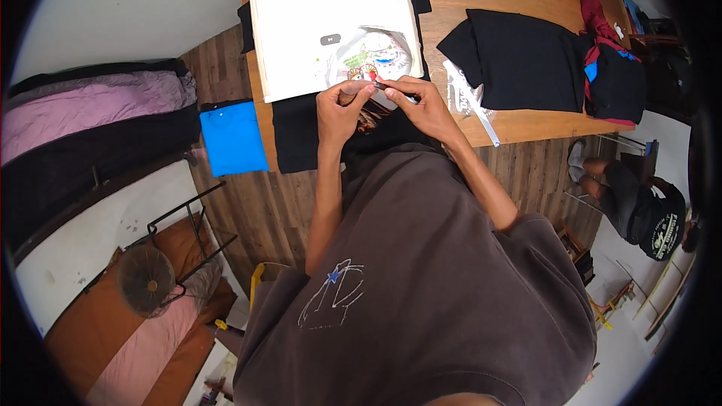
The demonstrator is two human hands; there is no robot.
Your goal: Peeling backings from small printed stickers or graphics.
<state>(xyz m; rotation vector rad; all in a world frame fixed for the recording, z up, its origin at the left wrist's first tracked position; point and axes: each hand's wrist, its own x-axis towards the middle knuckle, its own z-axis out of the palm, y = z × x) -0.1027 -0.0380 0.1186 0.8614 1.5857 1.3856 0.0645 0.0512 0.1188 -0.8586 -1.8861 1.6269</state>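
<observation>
My left hand [340,111] and my right hand [423,107] meet above the near edge of the table, fingertips pinched together. Between and beyond them lies a round, shiny clear film [386,43] with small colourful printed figures, its near part close to my fingers. The left fingers appear to pinch its near edge. A small dark thing shows at my right fingertips, too small to name. Under both wrists a black garment [297,131] hangs over the table edge. Just past the hands is a large white flat panel [323,0], with the film resting on its near corner.
On the wooden table [519,126], a folded black garment [526,60] lies to the right beside a crumpled white printed bag [470,98] and a dark red and blue garment [613,79]. A blue folded cloth [233,135] is at the left. A person [647,207] sits far right.
</observation>
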